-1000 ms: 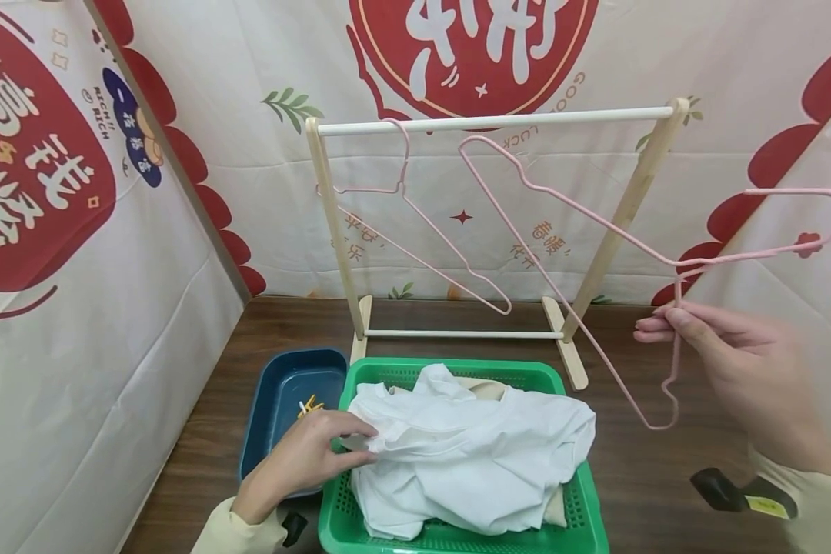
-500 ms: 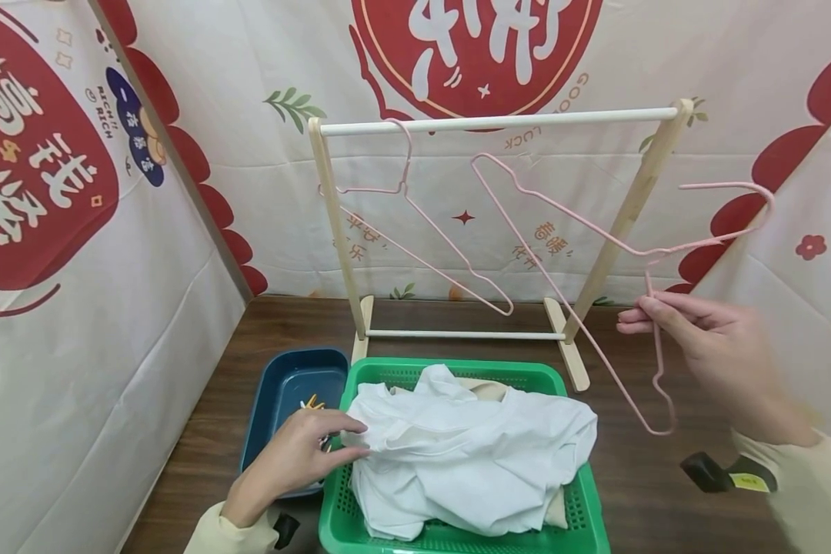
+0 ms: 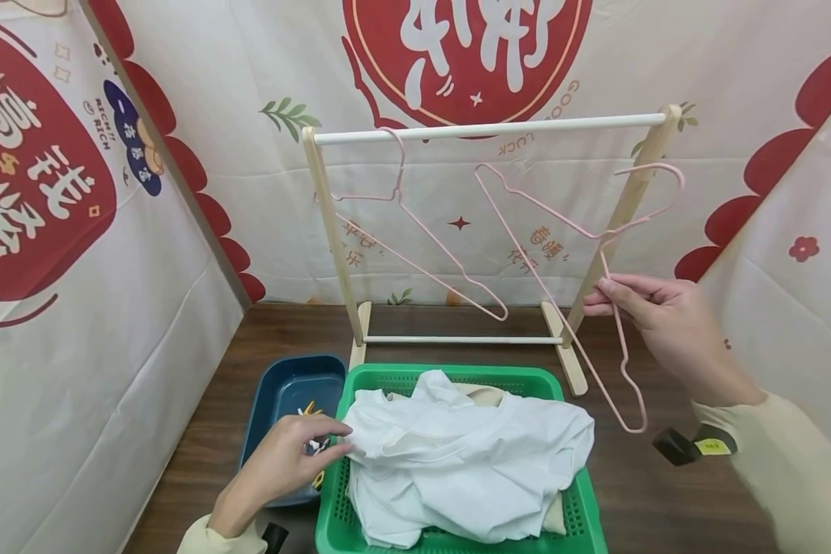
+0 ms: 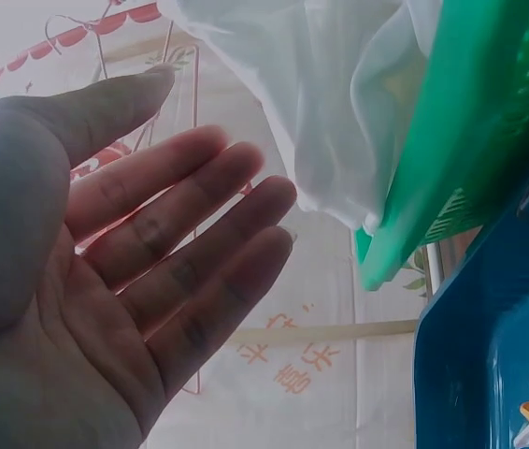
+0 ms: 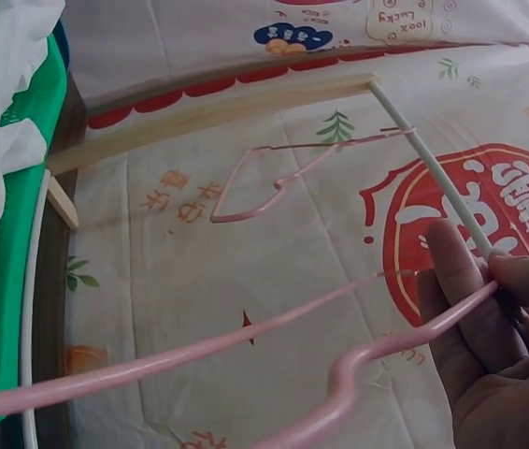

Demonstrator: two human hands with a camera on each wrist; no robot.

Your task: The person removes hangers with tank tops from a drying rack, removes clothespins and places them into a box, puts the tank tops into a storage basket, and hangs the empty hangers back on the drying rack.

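Note:
My right hand (image 3: 672,331) pinches one sloping side of a pink clothes hanger (image 3: 599,235) between thumb and fingers. This hanger is tilted, its hook pointing up and right, before the right post of a drying rack (image 3: 492,132). In the right wrist view the grip on the pink wire (image 5: 339,383) shows close up. My left hand (image 3: 284,454) hovers by the left rim of a green basket (image 3: 457,371), its fingers loosely extended; the left wrist view shows its palm (image 4: 96,346) holding nothing. A white garment (image 3: 471,469) lies crumpled in the basket over beige cloth.
A second pink hanger (image 3: 398,196) hangs from the rack's white rod, near its left post. Left of the basket, partly behind my left hand, sits a dark blue tray (image 3: 305,362) with yellow and white clips (image 3: 310,408). Printed cloth walls surround the brown table (image 3: 201,446).
My right hand has carried its hanger leftward, and the hook has come before the rack's right post. My left hand has drawn slightly left, off the white garment.

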